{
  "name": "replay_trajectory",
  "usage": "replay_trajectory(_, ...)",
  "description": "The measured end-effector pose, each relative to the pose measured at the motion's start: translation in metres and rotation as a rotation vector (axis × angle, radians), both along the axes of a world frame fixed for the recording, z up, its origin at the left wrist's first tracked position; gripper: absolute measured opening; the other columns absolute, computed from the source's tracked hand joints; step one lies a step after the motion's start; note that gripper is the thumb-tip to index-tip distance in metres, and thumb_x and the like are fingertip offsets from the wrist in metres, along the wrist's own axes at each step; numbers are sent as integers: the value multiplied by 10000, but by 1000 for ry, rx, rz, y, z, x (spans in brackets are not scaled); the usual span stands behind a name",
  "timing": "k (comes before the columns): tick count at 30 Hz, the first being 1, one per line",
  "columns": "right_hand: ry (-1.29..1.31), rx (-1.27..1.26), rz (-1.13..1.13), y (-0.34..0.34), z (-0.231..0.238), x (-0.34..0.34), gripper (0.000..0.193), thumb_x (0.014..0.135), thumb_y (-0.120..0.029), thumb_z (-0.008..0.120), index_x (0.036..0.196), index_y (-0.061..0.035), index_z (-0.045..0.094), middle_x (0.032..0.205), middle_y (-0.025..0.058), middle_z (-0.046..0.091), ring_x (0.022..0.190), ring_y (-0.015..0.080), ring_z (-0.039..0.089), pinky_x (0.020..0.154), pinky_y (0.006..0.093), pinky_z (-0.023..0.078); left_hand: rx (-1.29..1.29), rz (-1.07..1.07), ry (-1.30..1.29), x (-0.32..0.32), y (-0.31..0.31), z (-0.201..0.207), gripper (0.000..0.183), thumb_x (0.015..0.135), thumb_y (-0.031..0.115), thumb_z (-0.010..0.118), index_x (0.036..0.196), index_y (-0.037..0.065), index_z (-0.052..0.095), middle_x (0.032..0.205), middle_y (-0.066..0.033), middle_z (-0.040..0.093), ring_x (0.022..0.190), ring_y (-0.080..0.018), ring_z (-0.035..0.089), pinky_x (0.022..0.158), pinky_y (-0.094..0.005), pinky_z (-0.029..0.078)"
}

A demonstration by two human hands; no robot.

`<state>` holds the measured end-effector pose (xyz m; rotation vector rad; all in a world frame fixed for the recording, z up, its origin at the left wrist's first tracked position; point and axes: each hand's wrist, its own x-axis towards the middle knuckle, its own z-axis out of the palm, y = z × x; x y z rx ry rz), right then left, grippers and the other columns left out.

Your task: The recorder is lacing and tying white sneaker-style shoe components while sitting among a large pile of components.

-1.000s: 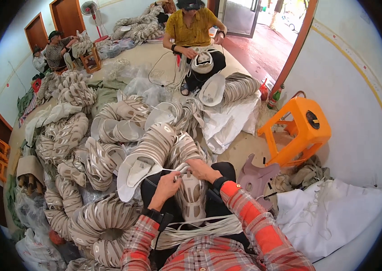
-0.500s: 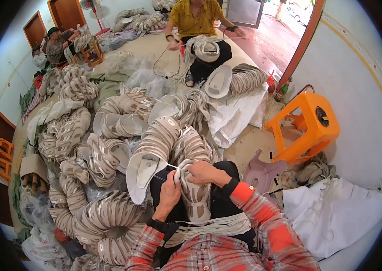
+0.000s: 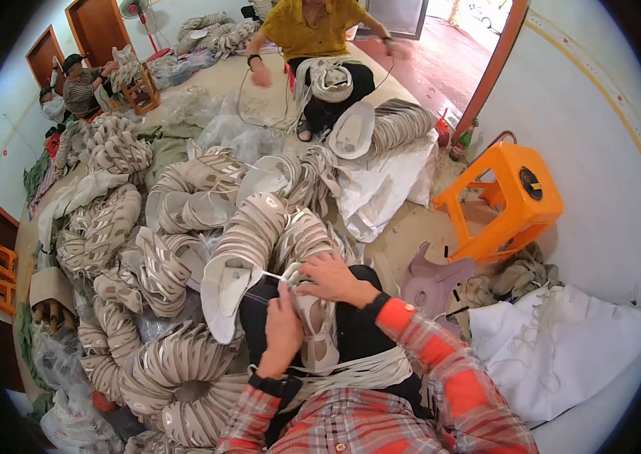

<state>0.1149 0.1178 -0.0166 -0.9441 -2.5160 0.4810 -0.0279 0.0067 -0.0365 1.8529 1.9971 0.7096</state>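
Note:
A beige and white shoe upper [image 3: 319, 327] lies across my lap, its toe toward me. My left hand [image 3: 282, 331] is closed at its left edge, thumb and finger pinching a white shoelace [image 3: 272, 275]. That lace runs left to a fanned stack of shoe uppers [image 3: 246, 231] leaning by my left knee. Bent over the top of the shoe upper, my right hand [image 3: 333, 278] grips it with fingers partly spread; its fingertips are partly hidden. A bundle of loose white laces [image 3: 369, 371] rests across my lap below the upper.
Coiled stacks of shoe uppers [image 3: 176, 371] crowd the floor at left. An orange stool [image 3: 506, 200], a mauve plastic seat piece [image 3: 430, 276] and white sheeting [image 3: 563, 352] are at right. A person in a yellow shirt [image 3: 313, 30] sits ahead; another person [image 3: 82, 87] sits at far left.
My right hand has opened from a tighter pinch and spread over the upper. My left hand has dropped slightly. The view has shifted a little, and the person ahead has moved their arms.

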Motion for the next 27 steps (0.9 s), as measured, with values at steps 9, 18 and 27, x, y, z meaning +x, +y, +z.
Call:
replay_trajectory(9,139,-312,19,-14,8,58,254,745,-177,614,960,-70,533,786,92,578,798,298,499,771,393,421,-185,-542,-272,-23,63,10,564,623,370,720,1053,68,516,980,-132,518,996,-309,479,880,-415,340)
replay_trajectory(18,-302,-201,-6,5,-17,39,276,701,-184,624,915,-55,507,730,132,590,701,310,594,604,402,459,-51,-426,-67,14,59,5,462,599,253,712,970,68,509,921,-119,538,942,-307,504,831,-423,351)
replay_trajectory(27,224,-641,91,-6,16,35,335,659,-87,686,934,-52,498,753,78,556,677,180,547,620,322,444,23,-216,165,31,52,-20,418,569,249,697,880,50,501,933,-113,549,916,-289,508,838,-406,334)
